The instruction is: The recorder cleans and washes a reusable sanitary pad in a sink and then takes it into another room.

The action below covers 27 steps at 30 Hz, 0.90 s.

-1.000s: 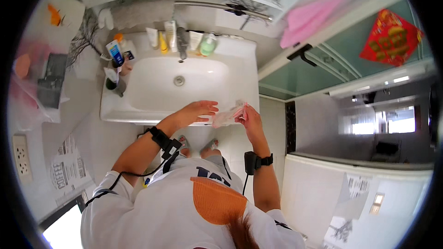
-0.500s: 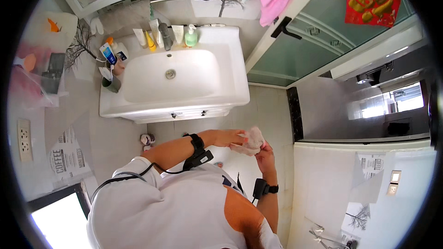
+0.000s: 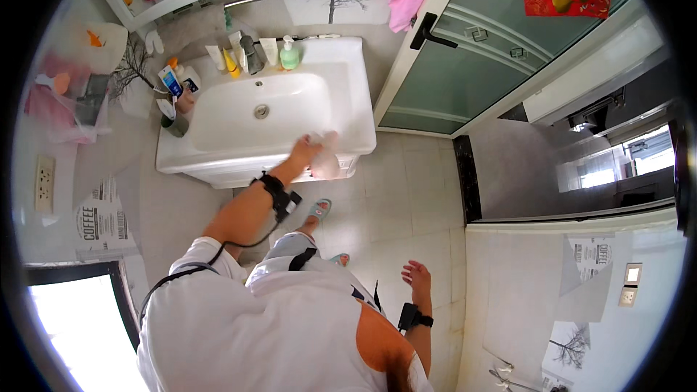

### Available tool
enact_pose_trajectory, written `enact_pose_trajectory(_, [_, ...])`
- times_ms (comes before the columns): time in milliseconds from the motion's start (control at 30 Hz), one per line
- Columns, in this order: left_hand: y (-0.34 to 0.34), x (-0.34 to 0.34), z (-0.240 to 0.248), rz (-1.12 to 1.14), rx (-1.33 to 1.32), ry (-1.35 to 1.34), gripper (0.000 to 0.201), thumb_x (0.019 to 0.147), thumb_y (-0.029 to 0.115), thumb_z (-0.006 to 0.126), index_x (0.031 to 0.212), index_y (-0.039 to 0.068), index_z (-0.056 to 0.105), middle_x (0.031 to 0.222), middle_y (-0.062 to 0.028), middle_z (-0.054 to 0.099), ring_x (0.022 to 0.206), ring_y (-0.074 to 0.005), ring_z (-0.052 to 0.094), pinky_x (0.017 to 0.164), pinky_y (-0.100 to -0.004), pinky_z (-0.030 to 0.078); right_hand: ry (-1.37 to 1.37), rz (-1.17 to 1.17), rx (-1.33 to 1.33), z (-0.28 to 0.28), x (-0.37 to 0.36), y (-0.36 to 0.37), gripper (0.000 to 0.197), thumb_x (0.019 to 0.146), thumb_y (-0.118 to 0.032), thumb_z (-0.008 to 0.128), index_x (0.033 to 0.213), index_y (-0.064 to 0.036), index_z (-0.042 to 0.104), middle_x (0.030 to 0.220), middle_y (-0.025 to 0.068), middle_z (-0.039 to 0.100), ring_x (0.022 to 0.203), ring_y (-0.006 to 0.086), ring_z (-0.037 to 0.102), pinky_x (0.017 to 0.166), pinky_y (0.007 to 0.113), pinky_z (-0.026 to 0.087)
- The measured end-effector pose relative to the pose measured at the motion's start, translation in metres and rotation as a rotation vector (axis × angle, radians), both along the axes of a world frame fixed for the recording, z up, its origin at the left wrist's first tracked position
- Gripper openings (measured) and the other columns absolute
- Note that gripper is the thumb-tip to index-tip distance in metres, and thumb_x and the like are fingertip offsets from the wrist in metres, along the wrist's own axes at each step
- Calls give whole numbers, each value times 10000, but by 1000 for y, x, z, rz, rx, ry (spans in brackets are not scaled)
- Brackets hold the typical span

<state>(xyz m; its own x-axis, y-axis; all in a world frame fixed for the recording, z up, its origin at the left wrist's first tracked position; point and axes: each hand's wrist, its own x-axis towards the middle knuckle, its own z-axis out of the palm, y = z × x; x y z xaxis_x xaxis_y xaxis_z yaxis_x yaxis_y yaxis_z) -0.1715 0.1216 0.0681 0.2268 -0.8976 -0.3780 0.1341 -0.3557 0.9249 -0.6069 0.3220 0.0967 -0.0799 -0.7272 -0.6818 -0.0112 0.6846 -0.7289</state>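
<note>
My left hand (image 3: 307, 152) reaches out over the front edge of the white washbasin (image 3: 348, 129). It grips a pale pinkish crumpled cloth (image 3: 327, 165), which hangs beside the fingers at the basin's front right corner. Motion blurs both the cloth and the fingertips, so the exact grip is hard to see. Farther right and nearer to me, my right hand (image 3: 416, 276) hovers above the tiled floor. Its fingers are loosely bent and apart, with nothing in them. Black straps with small boxes sit on both wrists.
Several tubes and a green pump bottle (image 3: 290, 56) line the basin's back rim. Cups with toothpaste and brushes, including a dark cup (image 3: 174, 125), stand at its left. A glass door (image 3: 443, 65) with a black handle is at the right. Slippered feet (image 3: 318, 210) show below.
My left hand has carried the cloth forward and left to the basin's front edge. My right hand has let go of the cloth and moved back toward me.
</note>
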Motion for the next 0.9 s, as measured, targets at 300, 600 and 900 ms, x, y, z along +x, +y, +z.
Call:
enact_pose_trajectory(300, [-128,70,43,-41,-287,-589,357,803,151,498,1145,57,457,993,-161,568,908,-253,554,801,-330,406,80,-299,194,-21,-23,50,261,821,-138,444,1049,-26,503,886,120,582,740,205,577,649,312,489])
enact_pose_trajectory(600, [-163,22,-58,-632,-60,-949,561,826,407,469,1324,260,257,1387,-209,-47,1272,-340,-172,986,-571,39,218,-310,340,-34,-2,39,216,808,-106,471,1007,-36,515,850,112,578,686,213,582,602,324,493])
enact_pose_trajectory(900, [-129,6,-98,-562,-271,-1003,664,861,307,418,1356,209,-14,1309,-338,-141,1157,-589,-104,914,-646,145,175,-85,228,-24,51,16,196,823,-46,411,987,-36,518,856,103,588,680,183,592,585,275,487])
